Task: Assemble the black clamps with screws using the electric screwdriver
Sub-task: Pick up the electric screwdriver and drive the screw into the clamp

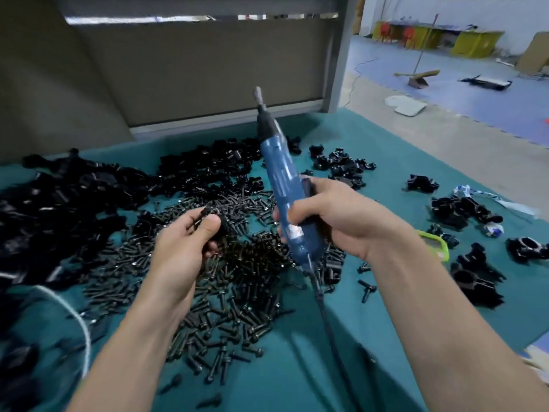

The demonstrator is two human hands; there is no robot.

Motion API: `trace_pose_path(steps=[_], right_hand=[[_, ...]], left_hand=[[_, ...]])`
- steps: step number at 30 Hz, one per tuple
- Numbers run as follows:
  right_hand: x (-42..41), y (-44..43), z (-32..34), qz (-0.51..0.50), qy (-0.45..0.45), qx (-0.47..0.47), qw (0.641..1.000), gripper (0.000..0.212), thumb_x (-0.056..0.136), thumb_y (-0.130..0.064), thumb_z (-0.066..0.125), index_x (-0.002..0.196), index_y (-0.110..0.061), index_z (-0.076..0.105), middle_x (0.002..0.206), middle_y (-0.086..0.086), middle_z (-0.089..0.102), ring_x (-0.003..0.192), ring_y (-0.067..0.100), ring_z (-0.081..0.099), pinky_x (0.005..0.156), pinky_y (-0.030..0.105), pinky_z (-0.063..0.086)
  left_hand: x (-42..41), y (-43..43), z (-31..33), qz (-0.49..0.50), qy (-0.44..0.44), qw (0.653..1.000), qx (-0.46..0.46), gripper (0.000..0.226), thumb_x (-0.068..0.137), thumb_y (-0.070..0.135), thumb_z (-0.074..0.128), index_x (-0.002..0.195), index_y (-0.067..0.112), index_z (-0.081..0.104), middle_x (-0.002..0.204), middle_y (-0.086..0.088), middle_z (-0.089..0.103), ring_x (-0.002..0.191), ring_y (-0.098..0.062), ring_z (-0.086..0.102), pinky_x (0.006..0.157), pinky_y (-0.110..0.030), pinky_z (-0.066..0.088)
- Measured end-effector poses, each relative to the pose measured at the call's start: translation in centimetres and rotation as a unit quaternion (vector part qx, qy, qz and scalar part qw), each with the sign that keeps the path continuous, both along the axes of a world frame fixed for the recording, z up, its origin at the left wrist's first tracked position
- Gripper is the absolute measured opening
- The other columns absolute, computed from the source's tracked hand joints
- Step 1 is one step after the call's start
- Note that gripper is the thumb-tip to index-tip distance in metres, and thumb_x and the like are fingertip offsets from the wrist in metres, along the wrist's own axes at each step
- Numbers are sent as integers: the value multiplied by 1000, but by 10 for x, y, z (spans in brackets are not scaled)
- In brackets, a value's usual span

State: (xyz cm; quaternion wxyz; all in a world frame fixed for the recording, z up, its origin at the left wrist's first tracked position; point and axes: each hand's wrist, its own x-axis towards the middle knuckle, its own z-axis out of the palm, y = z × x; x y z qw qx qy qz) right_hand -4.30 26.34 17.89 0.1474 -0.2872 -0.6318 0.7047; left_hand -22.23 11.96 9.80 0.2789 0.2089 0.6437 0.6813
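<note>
My right hand (332,215) grips the blue electric screwdriver (282,185) by its body, bit end pointing up and away, its black cable (326,316) trailing toward me. My left hand (184,242) holds a small black clamp part (221,226) with a black screw (202,214) pinched between thumb and fingers, just left of the screwdriver. A wide heap of loose black screws (231,292) lies under both hands on the teal table cover (371,337). Unassembled black clamps (74,197) are piled at the left and back.
Assembled black clamps (475,278) lie scattered at the right, with another cluster (341,166) at the back right. A green-framed object (433,243) peeks out behind my right wrist. A white cord (77,319) loops at the left. A grey partition (193,69) stands behind the table.
</note>
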Motion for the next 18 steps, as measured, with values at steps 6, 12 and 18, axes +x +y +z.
trace_pose_path(steps=[6,12,18], right_hand=[[-59,-3,-10,134,-298,427,843,44,81,-15,77,119,-27,58,98,-1,66,77,16,64,62,29,49],[-94,12,-11,303,-327,491,748,63,74,-19,82,130,-40,60,98,-18,61,80,5,58,63,26,45],[-120,10,-8,324,-384,517,693,66,77,-3,75,128,-43,64,107,-11,65,86,13,63,70,31,54]], left_hand=[[-50,-64,2,164,80,983,17,12,102,23,67,112,25,75,77,22,70,68,-3,57,75,-30,49],[-64,-98,-3,213,144,966,-3,23,98,25,73,95,48,74,98,21,76,93,-5,70,89,-31,51],[-63,-97,-9,192,182,963,-58,21,98,30,73,94,50,70,96,30,72,87,7,66,82,-28,50]])
